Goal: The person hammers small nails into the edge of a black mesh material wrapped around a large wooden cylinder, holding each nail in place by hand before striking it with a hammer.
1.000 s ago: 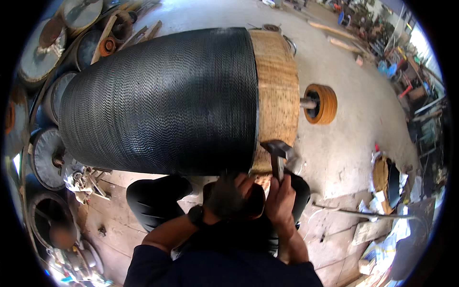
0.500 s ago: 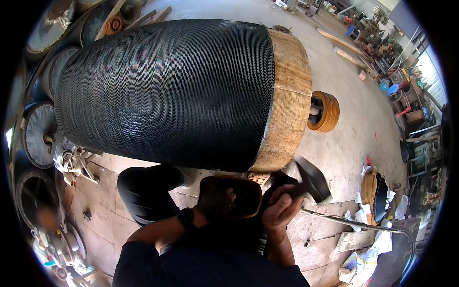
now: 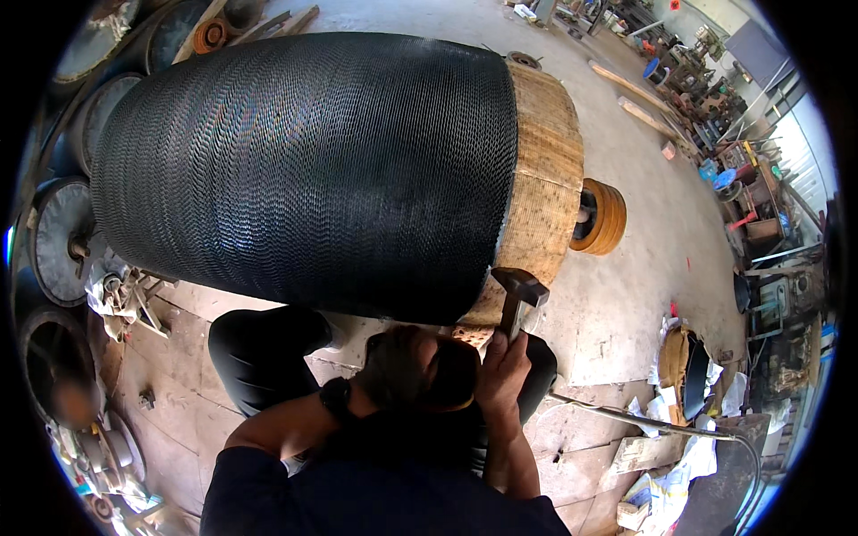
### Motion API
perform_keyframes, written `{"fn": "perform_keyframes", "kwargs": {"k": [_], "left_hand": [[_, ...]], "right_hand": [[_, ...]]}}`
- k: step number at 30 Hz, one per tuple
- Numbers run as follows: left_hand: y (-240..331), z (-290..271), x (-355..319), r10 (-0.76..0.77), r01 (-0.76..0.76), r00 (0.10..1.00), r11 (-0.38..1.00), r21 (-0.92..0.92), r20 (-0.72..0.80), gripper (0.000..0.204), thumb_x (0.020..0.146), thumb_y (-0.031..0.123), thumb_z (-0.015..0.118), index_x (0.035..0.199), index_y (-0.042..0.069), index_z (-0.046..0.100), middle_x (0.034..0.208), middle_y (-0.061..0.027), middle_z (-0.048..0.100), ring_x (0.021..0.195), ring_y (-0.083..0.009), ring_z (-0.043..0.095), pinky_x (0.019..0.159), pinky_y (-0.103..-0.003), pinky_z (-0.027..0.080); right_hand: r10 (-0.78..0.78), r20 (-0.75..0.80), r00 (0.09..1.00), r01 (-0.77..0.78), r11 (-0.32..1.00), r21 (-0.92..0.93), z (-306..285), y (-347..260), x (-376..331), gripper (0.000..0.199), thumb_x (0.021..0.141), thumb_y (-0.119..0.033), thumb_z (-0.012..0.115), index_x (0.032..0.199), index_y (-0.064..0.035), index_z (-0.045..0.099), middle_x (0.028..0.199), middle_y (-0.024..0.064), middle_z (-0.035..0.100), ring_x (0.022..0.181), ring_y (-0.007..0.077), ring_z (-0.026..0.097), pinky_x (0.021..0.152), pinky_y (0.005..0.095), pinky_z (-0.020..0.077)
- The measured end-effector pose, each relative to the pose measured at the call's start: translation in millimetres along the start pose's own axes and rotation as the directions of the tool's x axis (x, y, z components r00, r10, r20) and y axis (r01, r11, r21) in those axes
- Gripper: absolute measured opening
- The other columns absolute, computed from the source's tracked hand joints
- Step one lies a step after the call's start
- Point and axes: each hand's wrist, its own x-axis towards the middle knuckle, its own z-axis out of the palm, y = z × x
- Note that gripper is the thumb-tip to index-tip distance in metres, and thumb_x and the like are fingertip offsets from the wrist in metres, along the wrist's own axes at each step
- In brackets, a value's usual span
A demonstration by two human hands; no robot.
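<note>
My right hand [image 3: 503, 371] is closed around the handle of a hammer [image 3: 521, 288]. The hammer stands head-up, its head in front of the lower edge of a tan, ribbed band [image 3: 547, 143]. That band rings the right end of a large drum wound with black, finely ridged material [image 3: 313, 179]. My left hand [image 3: 393, 366], in what looks like a dark glove with bare fingertips, is over a dark container with a brownish rim [image 3: 460, 357] between my knees. Blur and shadow hide how its fingers are set.
An orange grooved pulley [image 3: 601, 217] juts from the drum's right end. Dark round drums [image 3: 63, 237] crowd the left side. At right lie a torn roll [image 3: 684, 375], papers and a bent rod [image 3: 643, 413]. Farther off are wooden beams [image 3: 635, 85] and cluttered machinery [image 3: 769, 214].
My right hand has moved up and left, bringing the hammer from beside my knee to the tan band's lower edge. The left hand has shifted slightly upward. The whole view has shifted slightly left.
</note>
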Motion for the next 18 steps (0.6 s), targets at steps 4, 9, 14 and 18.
{"fn": "perform_keyframes", "kwargs": {"k": [4, 9, 14, 18], "left_hand": [[-12, -34, 47, 0.251, -0.259, 0.893, 0.966, 0.030, -0.373, 0.017, 0.079, 0.008, 0.068, 0.094, 0.002, 0.061, 0.100, -0.0166, 0.065, 0.083, -0.0331, 0.065, 0.069, -0.046, 0.053], [-38, -81, 112, 0.456, -0.314, 0.706, 0.887, 0.338, -0.542, 0.034, 0.079, 0.004, 0.069, 0.113, 0.007, 0.064, 0.106, -0.0103, 0.063, 0.089, -0.0264, 0.063, 0.074, -0.042, 0.050], [-48, -90, 143, 0.461, -0.151, 0.666, 0.853, 0.499, -0.586, 0.052, 0.078, 0.000, 0.070, 0.129, 0.013, 0.064, 0.104, -0.0068, 0.057, 0.091, -0.0262, 0.060, 0.078, -0.043, 0.049], [-52, -88, 139, 0.454, -0.162, 0.676, 0.860, 0.483, -0.580, 0.050, 0.077, -0.001, 0.070, 0.126, 0.013, 0.065, 0.103, -0.0069, 0.056, 0.089, -0.0268, 0.059, 0.079, -0.044, 0.050]], "right_hand": [[-0.092, -0.251, 0.964, 0.153, 0.959, 0.237, -6, -8, -14, 0.018, 0.100, -0.016, 0.051, 0.095, 0.0008, 0.056, 0.067, 0.0180, 0.061, 0.056, 0.0290, 0.062, 0.053, 0.0407, 0.0493], [-0.029, -0.093, 0.995, 0.012, 0.982, -0.188, 7, 4, 2, 0.016, 0.099, -0.016, 0.055, 0.096, -0.0005, 0.054, 0.067, 0.0162, 0.059, 0.056, 0.0247, 0.061, 0.051, 0.0401, 0.0481], [-0.056, -0.237, 0.970, 0.114, 0.964, 0.241, -10, -20, -16, 0.036, 0.104, -0.034, 0.046, 0.096, -0.0007, 0.056, 0.061, 0.0040, 0.053, 0.052, 0.0154, 0.049, 0.049, 0.0300, 0.0392], [-0.110, -0.265, 0.958, 0.200, 0.917, 0.344, -18, -25, 0, 0.044, 0.106, -0.042, 0.039, 0.086, -0.0049, 0.051, 0.058, 0.0011, 0.045, 0.050, 0.0114, 0.043, 0.049, 0.0252, 0.0361]]}}
